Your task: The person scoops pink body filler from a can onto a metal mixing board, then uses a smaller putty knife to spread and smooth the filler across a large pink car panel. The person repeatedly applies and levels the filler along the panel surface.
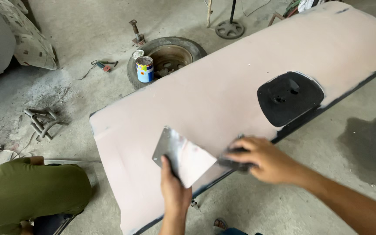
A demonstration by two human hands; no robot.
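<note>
While a large pale pink car body panel (pixel 240 82) lies across the concrete floor (pixel 310 191), a flat metal plate (pixel 181 154) is held over its near edge by the left hand (pixel 175 191). The plate is pinched at its lower edge, with the thumb laid on its shiny face and the other fingers hidden beneath it. A smear of pale filler is seen on the plate's surface.

Just beside the plate, at its right corner, a dark spreader (pixel 233 162) is gripped by the right hand (pixel 264 159); the fingers are curled and pressed together over the tool, and the hand is somewhat blurred. Spreader and plate appear to touch at the plate's edge.

A black oval recess (pixel 289 98) with two holes is set into the panel, well to the right of the plate. Beyond the panel's far edge, a tyre (pixel 168 56) is lying flat on the floor, and a small paint tin (pixel 144 68) with a blue and yellow label is standing at its rim. Loose metal pieces (pixel 43 122) are scattered to the left. At the lower left, another person in an olive-green garment (pixel 31 191) is crouched. A dark wet patch (pixel 370 143) is seen on the floor at the right.
</note>
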